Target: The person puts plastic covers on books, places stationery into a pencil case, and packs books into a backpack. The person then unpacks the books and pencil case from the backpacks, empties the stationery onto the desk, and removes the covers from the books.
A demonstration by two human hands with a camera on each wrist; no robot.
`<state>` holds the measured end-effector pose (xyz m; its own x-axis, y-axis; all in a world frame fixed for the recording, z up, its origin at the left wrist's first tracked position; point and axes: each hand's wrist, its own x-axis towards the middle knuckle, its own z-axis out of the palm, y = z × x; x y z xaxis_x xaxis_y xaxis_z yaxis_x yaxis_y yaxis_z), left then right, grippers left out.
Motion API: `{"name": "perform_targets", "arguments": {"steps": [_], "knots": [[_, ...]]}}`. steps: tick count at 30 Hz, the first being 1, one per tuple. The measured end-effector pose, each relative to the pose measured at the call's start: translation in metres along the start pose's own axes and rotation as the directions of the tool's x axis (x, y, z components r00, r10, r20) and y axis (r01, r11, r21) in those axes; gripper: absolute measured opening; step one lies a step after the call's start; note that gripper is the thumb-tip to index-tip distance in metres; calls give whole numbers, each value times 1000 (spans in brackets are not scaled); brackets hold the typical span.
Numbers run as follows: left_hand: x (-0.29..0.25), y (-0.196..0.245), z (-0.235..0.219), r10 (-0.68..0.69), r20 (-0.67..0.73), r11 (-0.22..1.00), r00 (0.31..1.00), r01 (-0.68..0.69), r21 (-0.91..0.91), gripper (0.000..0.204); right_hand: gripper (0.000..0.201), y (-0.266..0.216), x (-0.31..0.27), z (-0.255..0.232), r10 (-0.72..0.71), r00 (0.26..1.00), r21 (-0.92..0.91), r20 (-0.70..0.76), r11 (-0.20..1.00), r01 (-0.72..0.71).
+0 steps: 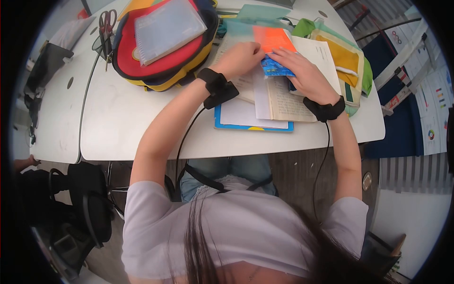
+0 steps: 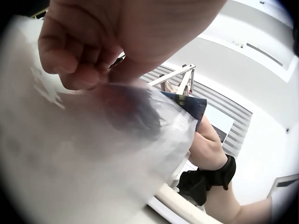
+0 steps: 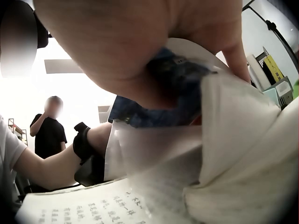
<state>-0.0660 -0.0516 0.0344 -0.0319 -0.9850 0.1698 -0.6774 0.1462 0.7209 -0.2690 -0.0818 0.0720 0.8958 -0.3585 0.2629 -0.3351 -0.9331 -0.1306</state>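
My left hand point(image 1: 242, 59) has its fingers curled and pinches the edge of a translucent plastic cover point(image 2: 140, 135), which fills much of the left wrist view. Beside it, my right hand point(image 1: 306, 75) grips an orange-and-blue booklet point(image 1: 275, 43), with fingers laid across its face. Blue parts of the booklet point(image 3: 140, 112) show around the thumb in the right wrist view. Beneath both hands lies an open book point(image 1: 291, 102) with handwritten-looking text. White sheets and a blue-edged book point(image 1: 253, 127) stick out under it, toward the table's front edge.
A red, yellow and navy backpack point(image 1: 127, 57) stands at left with a clear-covered notebook point(image 1: 170, 28) on it. Scissors point(image 1: 108, 23) stand in a mesh holder behind. A green and yellow bag point(image 1: 340, 57) lies at right. Another person point(image 3: 49, 126) stands in the background.
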Motion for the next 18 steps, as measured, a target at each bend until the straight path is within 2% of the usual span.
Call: {"name": "perform_targets", "arguments": {"steps": [2, 4, 8, 10, 11, 13, 17, 18], "knots": [[-2, -1, -2, -9, -16, 1000, 1000, 9, -9, 32, 48, -2, 1, 3, 5, 1000, -11, -8, 1000, -5], [-6, -1, -4, 18, -21, 1000, 1000, -17, 5, 30, 48, -6, -2, 6, 36, 999, -130, 16, 991, -34], [-11, -3, -6, 21, -12, 1000, 1000, -20, 20, 28, 47, -2, -7, 20, 75, 995, -193, 68, 979, -60], [-11, -4, -5, 53, -4, 998, 999, -52, 17, 30, 38, -3, -5, 29, -7, 997, -260, -71, 966, -12], [-11, -5, -4, 54, 0, 998, 999, -54, 20, 30, 38, -6, -4, 26, -4, 997, -258, -74, 966, -16], [-13, -3, -5, 98, -36, 994, 995, -96, 55, 28, 38, -13, 1, 16, 262, 964, -96, 50, 962, -257], [-22, 7, -12, 136, 26, 990, 990, -134, -49, 22, 34, -8, 3, 14, 232, 971, -92, 61, 970, -226], [-22, 9, -16, 210, 51, 971, 976, -214, 105, 20, 34, -7, 2, 16, 218, 975, -92, 51, 973, -213]]}}
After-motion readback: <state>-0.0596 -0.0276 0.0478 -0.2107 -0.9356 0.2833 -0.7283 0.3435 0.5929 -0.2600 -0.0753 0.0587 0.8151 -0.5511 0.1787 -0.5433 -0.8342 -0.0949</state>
